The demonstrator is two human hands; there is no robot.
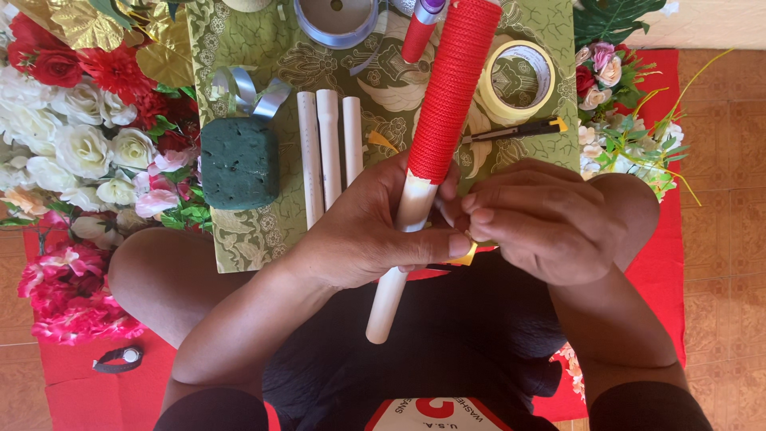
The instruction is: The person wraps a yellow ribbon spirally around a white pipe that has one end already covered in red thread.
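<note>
Both hands sit closest, over my lap. My left hand (363,231) is closed round a pale tube (399,263), gripping the bare lower part just under the edge of the red cord wrapping (453,88). My right hand (538,219) is curled beside it, fingertips pinching what looks like a small yellow scrap (467,255) at the tube; I cannot tell exactly what it is.

I judge the tube light and stiff, probably plastic pipe, smooth and a bit slippery where bare. The corded section looks ribbed and grippy, but squeezing it could shift the coils, so the bare stretch below the wrap is the better hold.

Beyond my left hand, three bare white tubes (329,152) lie side by side on the green patterned cloth (239,239); left of them sits a dark green floral foam block (239,162), soft and crumbly by the look of it, with a silver ribbon curl (247,92) beyond. Beyond my right hand lie a yellow-handled cutter (515,130) and a roll of tape (519,80); a red pen (419,32) and a spool of silver ribbon (337,20) lie further off.

No container shows. Artificial flowers (72,136) are heaped loose to the left and right of the cloth.
</note>
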